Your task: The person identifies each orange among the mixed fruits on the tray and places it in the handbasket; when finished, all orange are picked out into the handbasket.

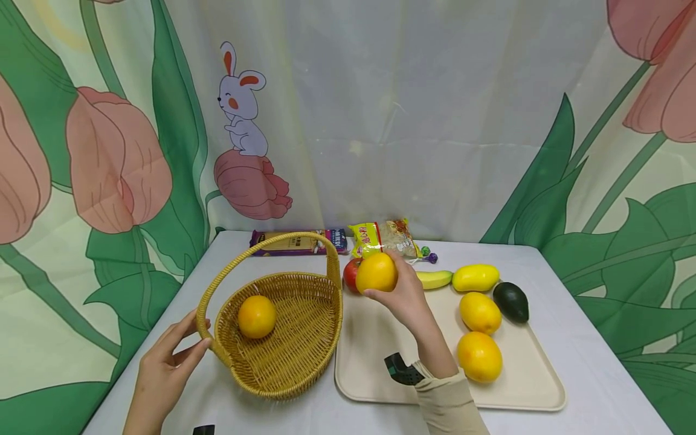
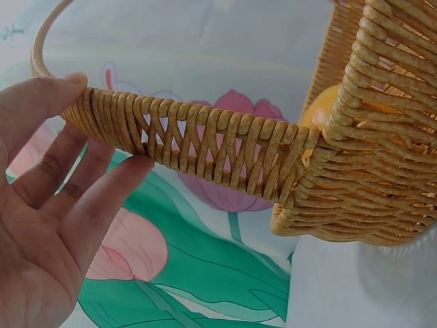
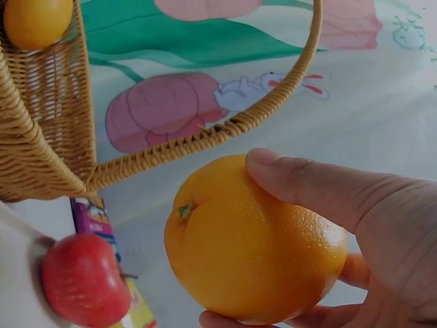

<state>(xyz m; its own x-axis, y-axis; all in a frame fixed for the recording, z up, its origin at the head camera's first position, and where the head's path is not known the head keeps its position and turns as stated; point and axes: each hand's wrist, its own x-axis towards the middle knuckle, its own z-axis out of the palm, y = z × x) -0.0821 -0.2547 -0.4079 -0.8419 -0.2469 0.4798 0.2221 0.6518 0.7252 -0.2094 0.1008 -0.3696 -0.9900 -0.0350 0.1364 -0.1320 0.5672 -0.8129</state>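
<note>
My right hand (image 1: 405, 293) grips an orange (image 1: 376, 273) above the back left part of the beige tray (image 1: 375, 362). In the right wrist view, thumb and fingers lie around the held orange (image 3: 252, 239). My left hand (image 1: 165, 365) pinches the handle of the wicker basket (image 1: 283, 362) at its left side; the left wrist view shows the thumb and fingertips on the woven handle (image 2: 205, 140). Inside the basket lies another orange (image 1: 257, 316). A red apple (image 3: 85, 280) sits on the tray, partly hidden behind the held orange in the head view.
On the tray's right lie a banana (image 1: 435, 279), a yellow mango-like fruit (image 1: 475, 278), two yellow-orange fruits (image 1: 480, 313) and a dark green avocado (image 1: 511, 302). Behind stand a purple snack packet (image 1: 293, 243), a yellow-and-clear bag (image 1: 383, 237) and small lollipops (image 1: 431, 258). A printed curtain hangs around the table.
</note>
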